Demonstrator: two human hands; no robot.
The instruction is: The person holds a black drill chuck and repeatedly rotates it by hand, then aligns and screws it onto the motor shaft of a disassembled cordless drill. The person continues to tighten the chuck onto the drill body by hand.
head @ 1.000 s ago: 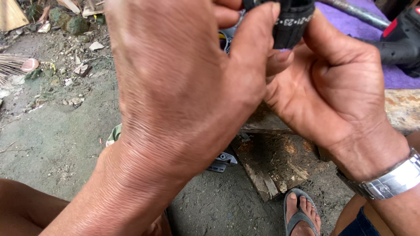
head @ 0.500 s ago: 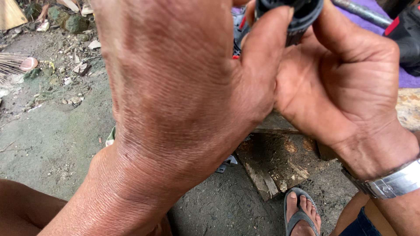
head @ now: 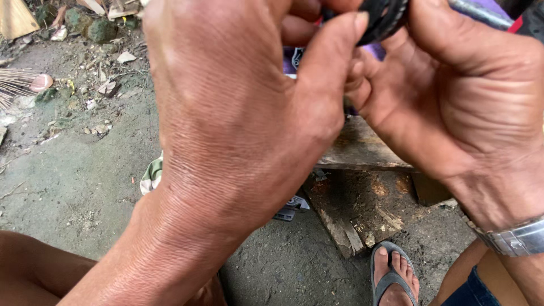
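- Left hand (head: 238, 113): back toward the camera, thumb pressed against the rim of a black round part (head: 381, 18) at the top edge of the view.
- Right hand (head: 459, 96): palm toward the camera, fingers curled around the same part from the opposite side (a metal wristband (head: 518, 241) sits on this wrist).
- Below the hands: a weathered wooden board (head: 362, 147) over dirt ground (head: 68, 181).
- Lower right: a foot in a grey sandal (head: 394, 277).
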